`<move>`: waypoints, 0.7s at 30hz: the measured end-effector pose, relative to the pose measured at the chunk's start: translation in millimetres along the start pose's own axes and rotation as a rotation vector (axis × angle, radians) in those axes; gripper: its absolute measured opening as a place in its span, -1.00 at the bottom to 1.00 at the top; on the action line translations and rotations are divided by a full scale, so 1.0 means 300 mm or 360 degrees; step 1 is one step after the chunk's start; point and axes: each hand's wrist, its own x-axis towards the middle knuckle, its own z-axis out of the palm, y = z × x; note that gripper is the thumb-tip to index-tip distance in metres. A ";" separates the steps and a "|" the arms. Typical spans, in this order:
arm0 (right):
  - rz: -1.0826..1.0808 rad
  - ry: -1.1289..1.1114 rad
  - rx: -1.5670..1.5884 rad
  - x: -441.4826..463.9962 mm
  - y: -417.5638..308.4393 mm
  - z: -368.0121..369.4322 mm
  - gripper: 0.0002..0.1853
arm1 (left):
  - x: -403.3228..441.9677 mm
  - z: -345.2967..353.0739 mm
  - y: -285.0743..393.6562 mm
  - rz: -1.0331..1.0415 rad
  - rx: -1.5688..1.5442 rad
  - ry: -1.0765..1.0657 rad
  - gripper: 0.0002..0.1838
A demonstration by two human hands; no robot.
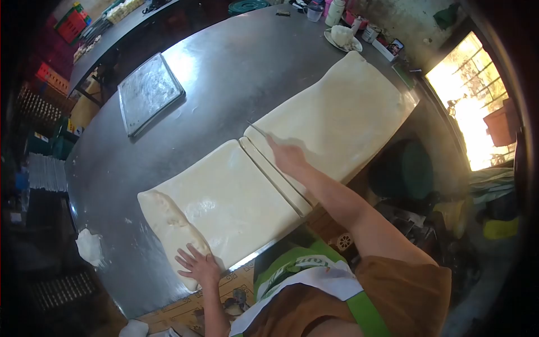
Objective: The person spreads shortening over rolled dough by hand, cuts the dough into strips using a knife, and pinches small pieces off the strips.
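A thick, pale slab of dough lies across the metal table, cut crosswise. Its left piece (241,191) has a folded, lumpy edge at the far left. Between that and the right piece (348,112) runs a narrow dough strip (272,174). My right hand (289,158) is closed around a knife (257,128), its thin blade reaching the far edge of the right piece near the strip. The knife's handle is hidden in my fingers. My left hand (199,266) rests flat with spread fingers on the left piece's near left corner, holding nothing.
A floured metal tray (150,92) lies on the table (224,73) beyond the dough. At the back right are a plate with a dough lump (342,37), bottles and a phone (396,46). A white patch (88,247) sits at the left edge. A bright window (474,101) is right.
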 end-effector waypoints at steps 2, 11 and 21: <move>-0.0046 0.0072 0.0090 0.168 -0.028 0.043 -0.30 | 0.005 0.016 0.022 -0.0020 -0.0011 0.0042 -0.08; -0.0182 -0.0180 0.0167 -0.328 0.186 0.030 -0.29 | 0.012 0.035 0.003 -0.0097 0.0009 0.0108 -0.10; -0.0183 -0.0395 0.0000 -1.156 0.539 0.116 -0.26 | 0.005 0.028 0.006 -0.0140 -0.0061 0.0084 -0.09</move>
